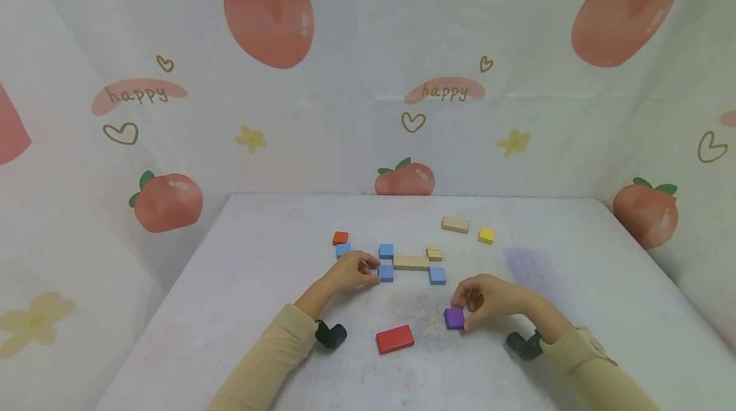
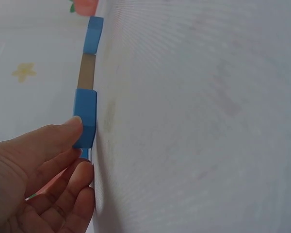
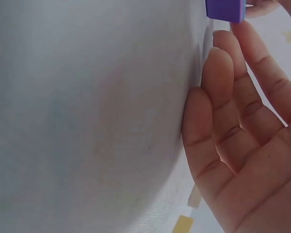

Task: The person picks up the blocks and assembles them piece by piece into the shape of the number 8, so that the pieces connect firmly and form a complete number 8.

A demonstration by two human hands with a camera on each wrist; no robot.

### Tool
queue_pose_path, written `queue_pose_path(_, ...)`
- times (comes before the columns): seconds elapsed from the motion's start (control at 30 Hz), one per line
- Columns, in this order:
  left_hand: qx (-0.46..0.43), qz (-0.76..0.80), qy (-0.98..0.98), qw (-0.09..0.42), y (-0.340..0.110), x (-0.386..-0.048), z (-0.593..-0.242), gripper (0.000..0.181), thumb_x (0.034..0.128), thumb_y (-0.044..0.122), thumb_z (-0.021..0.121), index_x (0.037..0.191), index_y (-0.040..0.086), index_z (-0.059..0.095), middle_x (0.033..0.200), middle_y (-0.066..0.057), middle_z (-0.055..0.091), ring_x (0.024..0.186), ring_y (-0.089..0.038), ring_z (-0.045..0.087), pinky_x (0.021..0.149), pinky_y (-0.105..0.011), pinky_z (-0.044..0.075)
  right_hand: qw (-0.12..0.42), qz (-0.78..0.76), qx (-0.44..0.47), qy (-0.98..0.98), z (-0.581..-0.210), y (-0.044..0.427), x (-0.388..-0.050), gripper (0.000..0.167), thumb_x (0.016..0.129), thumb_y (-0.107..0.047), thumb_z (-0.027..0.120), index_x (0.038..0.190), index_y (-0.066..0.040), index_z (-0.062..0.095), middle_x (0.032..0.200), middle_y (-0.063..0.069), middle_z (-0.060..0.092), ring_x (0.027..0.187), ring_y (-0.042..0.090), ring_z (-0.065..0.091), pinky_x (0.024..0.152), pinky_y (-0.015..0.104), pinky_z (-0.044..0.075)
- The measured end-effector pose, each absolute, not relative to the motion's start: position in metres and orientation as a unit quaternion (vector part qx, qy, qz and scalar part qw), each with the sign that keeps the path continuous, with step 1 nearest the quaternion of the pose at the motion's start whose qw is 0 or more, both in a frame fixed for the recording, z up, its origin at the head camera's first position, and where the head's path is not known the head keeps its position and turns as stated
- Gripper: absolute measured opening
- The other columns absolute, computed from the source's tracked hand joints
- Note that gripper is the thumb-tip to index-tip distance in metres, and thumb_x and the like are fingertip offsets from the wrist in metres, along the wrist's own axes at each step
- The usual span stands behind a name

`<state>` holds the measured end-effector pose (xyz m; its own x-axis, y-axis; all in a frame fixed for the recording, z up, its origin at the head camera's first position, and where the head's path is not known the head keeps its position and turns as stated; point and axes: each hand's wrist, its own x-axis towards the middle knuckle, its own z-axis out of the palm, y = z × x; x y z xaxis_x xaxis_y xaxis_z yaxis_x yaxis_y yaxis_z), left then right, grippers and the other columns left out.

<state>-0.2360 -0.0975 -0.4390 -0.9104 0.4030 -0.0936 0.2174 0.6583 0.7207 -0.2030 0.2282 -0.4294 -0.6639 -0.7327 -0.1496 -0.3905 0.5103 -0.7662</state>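
In the head view the left hand has its thumb and index finger at a blue block, left of a long wooden block. The left wrist view shows this hand's thumb against the blue block, the index fingertip at its near end. Nearer the front, the right hand pinches a purple block between thumb and index finger. Seen from the right wrist, the purple block is cut off at the top edge, and the other fingers of the right hand are loosely bent.
A red block lies in front, between the forearms. More blue blocks and a ridged wooden block stand around the long one. Behind are an orange block, a wooden block and a yellow block.
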Motion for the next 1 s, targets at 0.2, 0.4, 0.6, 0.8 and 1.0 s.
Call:
queue_pose_path(0.2, 0.171, 0.376, 0.902, 0.122, -0.0971, -0.2352, -0.4383, 0.032, 0.0805, 0.016, 0.072, 0.110, 0.006, 0.067, 0.102, -0.009, 0.066, 0.081, -0.013, 0.054, 0.075, -0.026, 0.050, 0.238, -0.364, -0.333, 0.837, -0.4299, 0.2265, -0.1998, 0.032, 0.069, -0.023, 0.081, 0.092, -0.008, 0.063, 0.083, 0.003, 0.062, 0.071, 0.001, 0.050, 0.063, 0.017, 0.044)
queue_pose_path(0.4, 0.167, 0.376, 0.904, 0.121, -0.0973, -0.2356, -0.4385, 0.032, 0.0804, 0.017, 0.072, 0.110, 0.007, 0.067, 0.101, -0.007, 0.066, 0.080, -0.012, 0.053, 0.074, -0.025, 0.049, 0.236, -0.364, -0.336, 0.836, -0.4309, 0.2257, -0.1988, 0.032, 0.070, -0.022, 0.081, 0.091, -0.007, 0.061, 0.078, 0.004, 0.058, 0.069, 0.001, 0.048, 0.061, 0.017, 0.043)
queue_pose_path(0.6, 0.169, 0.376, 0.903, 0.120, -0.0972, -0.2348, -0.4373, 0.032, 0.0804, 0.017, 0.072, 0.110, 0.006, 0.067, 0.101, -0.007, 0.066, 0.080, -0.012, 0.053, 0.074, -0.025, 0.049, 0.229, -0.365, -0.345, 0.834, -0.4304, 0.2247, -0.1980, 0.031, 0.071, -0.020, 0.080, 0.090, -0.005, 0.061, 0.076, 0.007, 0.058, 0.069, 0.001, 0.048, 0.061, 0.016, 0.043)
queue_pose_path(0.8, 0.165, 0.376, 0.904, 0.122, -0.0968, -0.2345, -0.4374, 0.032, 0.0806, 0.017, 0.072, 0.110, 0.006, 0.067, 0.101, -0.008, 0.066, 0.081, -0.013, 0.053, 0.075, -0.025, 0.049, 0.210, -0.364, -0.357, 0.834, -0.4288, 0.2237, -0.1969, 0.029, 0.072, -0.019, 0.078, 0.090, -0.004, 0.061, 0.078, 0.008, 0.060, 0.071, 0.001, 0.049, 0.061, 0.018, 0.045)
queue_pose_path(1.0, 0.167, 0.375, 0.904, 0.119, -0.0969, -0.2354, -0.4376, 0.032, 0.0808, 0.017, 0.072, 0.111, 0.006, 0.067, 0.102, -0.008, 0.066, 0.081, -0.013, 0.053, 0.076, -0.026, 0.049, 0.203, -0.357, -0.345, 0.844, -0.4310, 0.2230, -0.1984, 0.029, 0.072, -0.022, 0.078, 0.090, -0.007, 0.061, 0.078, 0.004, 0.060, 0.071, 0.000, 0.050, 0.063, 0.017, 0.045)
